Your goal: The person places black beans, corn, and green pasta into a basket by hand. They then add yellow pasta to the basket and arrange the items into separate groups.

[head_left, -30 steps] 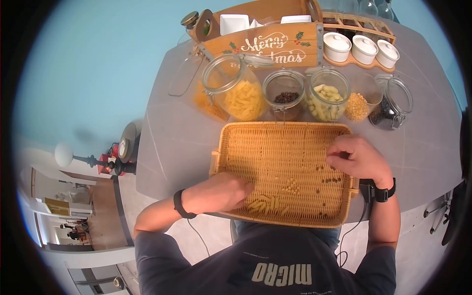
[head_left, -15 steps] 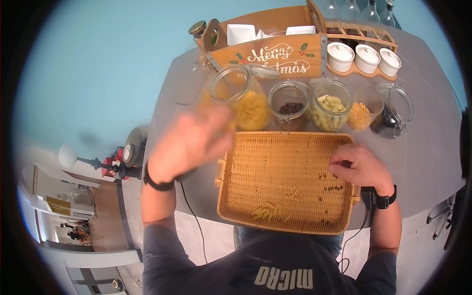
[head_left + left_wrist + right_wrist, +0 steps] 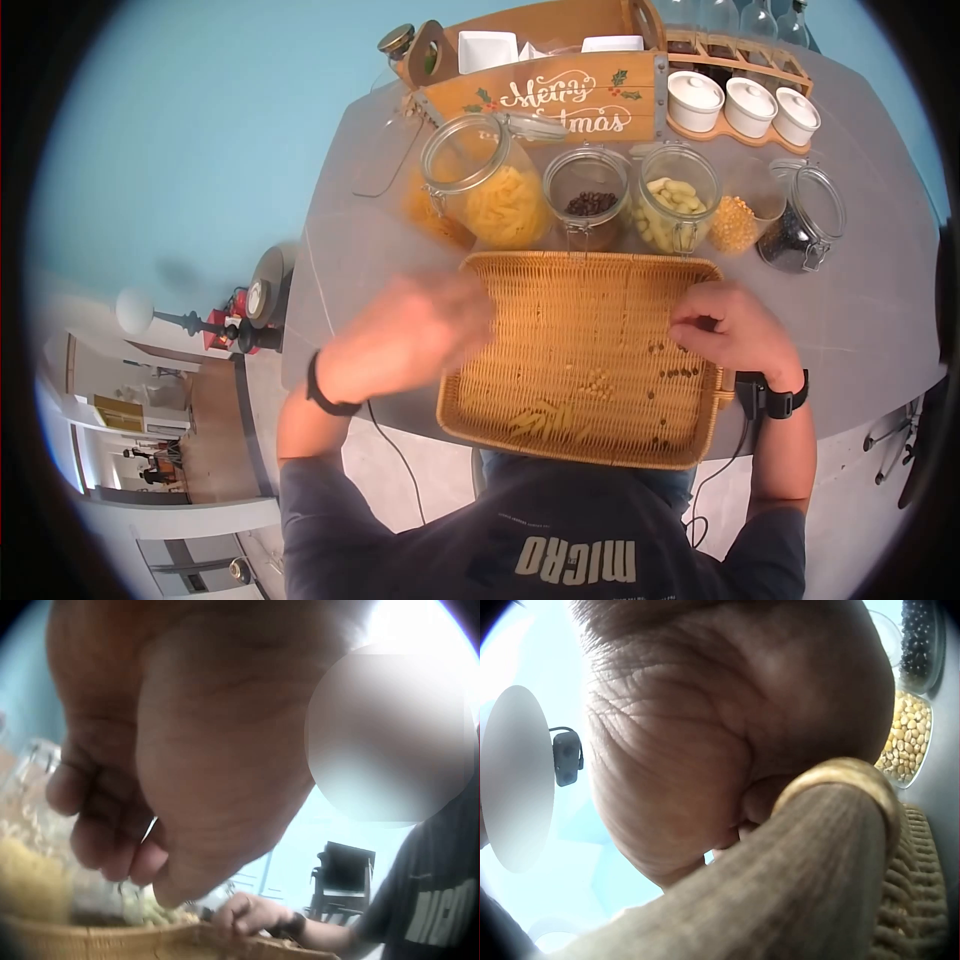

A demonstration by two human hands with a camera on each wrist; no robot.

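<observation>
My left hand point(image 3: 415, 330) is blurred at the left rim of the shallow wicker basket point(image 3: 560, 290), fingers curled and thumb tip close to them; I cannot tell whether anything is held. In the left wrist view the curled fingers point(image 3: 112, 840) hang above the basket rim. My right hand point(image 3: 735, 325) is over the basket's right side, thumb bent toward the curled forefinger, its inner side hidden. Small dark beans point(image 3: 680, 373) lie below and beside it. Short pasta pieces point(image 3: 545, 420) and a cluster of yellow kernels point(image 3: 597, 387) lie lower in the basket.
Behind the basket stand an open jar of pasta point(image 3: 505, 205), a jar of dark red beans point(image 3: 592, 205), a jar of peanuts point(image 3: 675, 200), corn kernels point(image 3: 733, 225) and a jar of black beans point(image 3: 790, 240). Farther back are a wooden crate point(image 3: 560, 95) and lidded white pots point(image 3: 695, 100).
My left hand went from the pasta pieces in the basket up toward the pasta jar, then came back down to the basket's left rim. The right hand has stayed in place.
</observation>
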